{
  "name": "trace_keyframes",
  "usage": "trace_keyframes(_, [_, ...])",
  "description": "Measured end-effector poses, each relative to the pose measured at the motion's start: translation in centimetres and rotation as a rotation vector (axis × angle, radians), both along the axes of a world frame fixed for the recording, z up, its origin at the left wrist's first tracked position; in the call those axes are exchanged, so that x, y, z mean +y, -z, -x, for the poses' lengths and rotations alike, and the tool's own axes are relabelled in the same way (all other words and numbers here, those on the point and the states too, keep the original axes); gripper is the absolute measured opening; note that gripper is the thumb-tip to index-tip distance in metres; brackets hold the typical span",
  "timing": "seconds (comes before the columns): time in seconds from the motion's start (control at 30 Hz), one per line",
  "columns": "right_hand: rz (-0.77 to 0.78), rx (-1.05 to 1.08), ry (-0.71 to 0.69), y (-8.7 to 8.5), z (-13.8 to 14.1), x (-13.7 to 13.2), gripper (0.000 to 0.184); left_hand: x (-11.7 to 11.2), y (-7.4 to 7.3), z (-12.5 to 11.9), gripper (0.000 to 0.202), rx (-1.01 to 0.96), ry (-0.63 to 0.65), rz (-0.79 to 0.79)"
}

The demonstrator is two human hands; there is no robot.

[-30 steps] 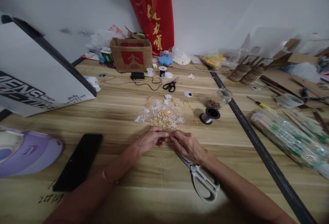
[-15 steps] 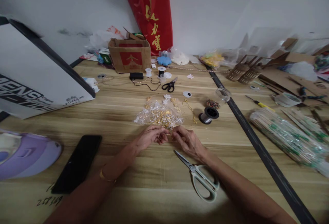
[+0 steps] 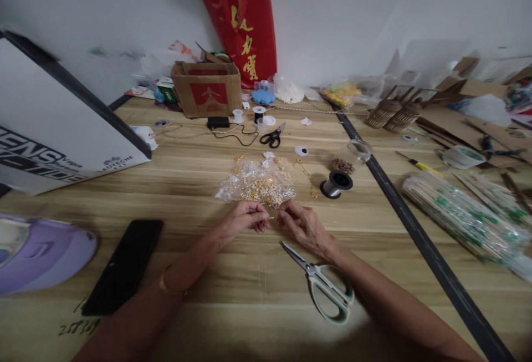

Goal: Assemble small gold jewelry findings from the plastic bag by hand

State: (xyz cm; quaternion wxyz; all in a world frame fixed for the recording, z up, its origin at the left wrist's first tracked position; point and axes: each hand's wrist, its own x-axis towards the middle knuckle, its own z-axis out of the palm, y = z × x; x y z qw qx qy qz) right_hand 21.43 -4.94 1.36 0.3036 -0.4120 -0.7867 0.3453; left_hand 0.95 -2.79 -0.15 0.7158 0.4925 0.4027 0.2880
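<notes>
My left hand (image 3: 248,217) pinches a thin beaded strand (image 3: 271,218) between thumb and fingertips. Close on its right, my right hand (image 3: 303,224) has thumb and forefinger pressed together at the strand's free end; what lies between them is too small to make out. Just beyond both hands, gold and silver jewellery findings (image 3: 266,189) lie heaped on clear plastic bags. Pale-handled scissors (image 3: 322,284) rest below my right hand, blades pointing at it. A spool of fine wire (image 3: 336,184) and a tub of small beads (image 3: 343,166) stand to the right.
Black scissors (image 3: 272,136), a gold chain (image 3: 306,176) and a cardboard box (image 3: 206,90) sit farther back. A phone (image 3: 123,266) and a purple object (image 3: 50,254) lie left, under a big white box (image 3: 62,129). Wrapped sticks (image 3: 461,220) lie right of a dark strip (image 3: 409,234).
My left thumb and fingers have closed more tightly on the beaded strand, so less of it shows. My right hand has barely moved. The view has shifted slightly.
</notes>
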Motion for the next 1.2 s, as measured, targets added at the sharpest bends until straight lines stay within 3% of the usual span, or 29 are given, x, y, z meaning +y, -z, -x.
trace_keyframes(0.27, [0.085, 0.062, -0.005, 0.13, 0.03, 0.1, 0.017, -0.21, -0.14, -0.43, 0.036, 0.036, -0.002, -0.127])
trace_keyframes(0.57, [0.243, 0.159, -0.137, -0.09, 0.14, 0.25, 0.021, -0.63, -0.5, -0.66, 0.036, 0.04, 0.059, -0.117])
trace_keyframes(1.2, [0.282, 0.166, -0.134, -0.02, 0.21, 0.06, 0.023, -0.68, -1.03, -0.76, 0.041, 0.047, 0.129, -0.116])
